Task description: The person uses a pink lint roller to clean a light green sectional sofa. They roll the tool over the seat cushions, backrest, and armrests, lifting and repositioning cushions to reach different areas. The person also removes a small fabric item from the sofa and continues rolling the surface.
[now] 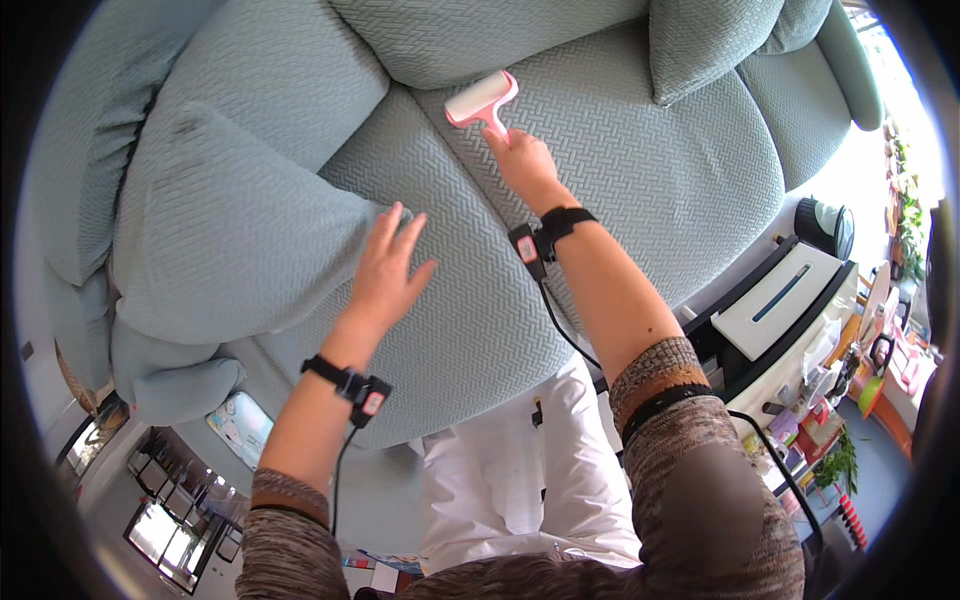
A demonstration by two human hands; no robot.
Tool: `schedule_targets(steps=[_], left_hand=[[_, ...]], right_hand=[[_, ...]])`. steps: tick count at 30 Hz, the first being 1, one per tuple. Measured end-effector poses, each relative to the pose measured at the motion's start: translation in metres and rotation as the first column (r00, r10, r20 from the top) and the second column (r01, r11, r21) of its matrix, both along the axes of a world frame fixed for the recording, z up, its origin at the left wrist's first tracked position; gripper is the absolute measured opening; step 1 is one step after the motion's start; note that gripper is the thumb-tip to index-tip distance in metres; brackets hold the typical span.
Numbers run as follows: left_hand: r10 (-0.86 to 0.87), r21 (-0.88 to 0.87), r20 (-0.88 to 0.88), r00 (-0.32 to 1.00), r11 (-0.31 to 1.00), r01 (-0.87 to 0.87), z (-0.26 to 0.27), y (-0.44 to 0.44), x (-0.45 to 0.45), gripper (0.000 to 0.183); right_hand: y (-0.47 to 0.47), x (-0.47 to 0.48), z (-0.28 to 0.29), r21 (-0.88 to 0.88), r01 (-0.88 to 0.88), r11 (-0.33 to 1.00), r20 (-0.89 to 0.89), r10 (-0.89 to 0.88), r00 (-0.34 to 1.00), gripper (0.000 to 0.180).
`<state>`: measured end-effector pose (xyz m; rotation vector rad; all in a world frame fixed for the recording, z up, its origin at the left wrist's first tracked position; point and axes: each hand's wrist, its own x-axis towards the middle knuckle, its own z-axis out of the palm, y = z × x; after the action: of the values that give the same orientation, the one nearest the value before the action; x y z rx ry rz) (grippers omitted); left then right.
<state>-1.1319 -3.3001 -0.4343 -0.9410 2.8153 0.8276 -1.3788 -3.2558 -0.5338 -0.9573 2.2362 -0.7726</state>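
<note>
My right hand grips the handle of a pink lint roller with a white sticky roll. The roller's head is over the rear part of a grey-green sofa seat cushion, close to the backrest; whether it touches the fabric I cannot tell. My left hand holds nothing, its fingers spread, beside the corner of a matching throw pillow. Below that hand lies another seat cushion with the same woven pattern. Each wrist wears a black strap with a small cabled device.
Another throw pillow leans at the right of the backrest. A low table with a white box stands to the right, near a black bin. Cluttered small items fill the far right. A printed cushion lies at lower left.
</note>
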Motion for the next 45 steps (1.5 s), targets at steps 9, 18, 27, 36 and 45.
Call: schedule_targets(steps=[9,18,27,36,45], left_hand=[[0.16,0.074,0.386,0.909,0.976,-0.203,-0.081,0.043,-0.031,0.093],[0.113,-0.494,-0.034,0.993,0.862,-0.115,0.076,-0.026,-0.011,0.077],[0.359,-0.646,0.162,0.919,0.743,-0.176,0.154,-0.168,0.007,0.078],[0.255,-0.651,-0.118,0.96,0.71,-0.269,0.129,-0.056,0.012,0.072],[0.197,0.478,0.39,0.899,0.791,-0.381,0.113,0.124,0.03,0.055]], right_hand=[[0.377,0.002,0.11,0.455,0.186,0.871,0.599,-0.454,0.66,0.031],[0.277,-0.052,0.089,0.426,-0.255,0.868,0.122,0.224,0.967,0.03],[0.189,-0.056,0.006,0.449,-0.009,0.894,-0.082,0.051,0.995,0.051],[0.404,-0.065,0.116,0.661,0.02,0.75,-0.004,-0.023,1.0,0.05],[0.096,-0.128,0.05,0.261,-0.15,0.954,0.077,0.134,0.988,0.053]])
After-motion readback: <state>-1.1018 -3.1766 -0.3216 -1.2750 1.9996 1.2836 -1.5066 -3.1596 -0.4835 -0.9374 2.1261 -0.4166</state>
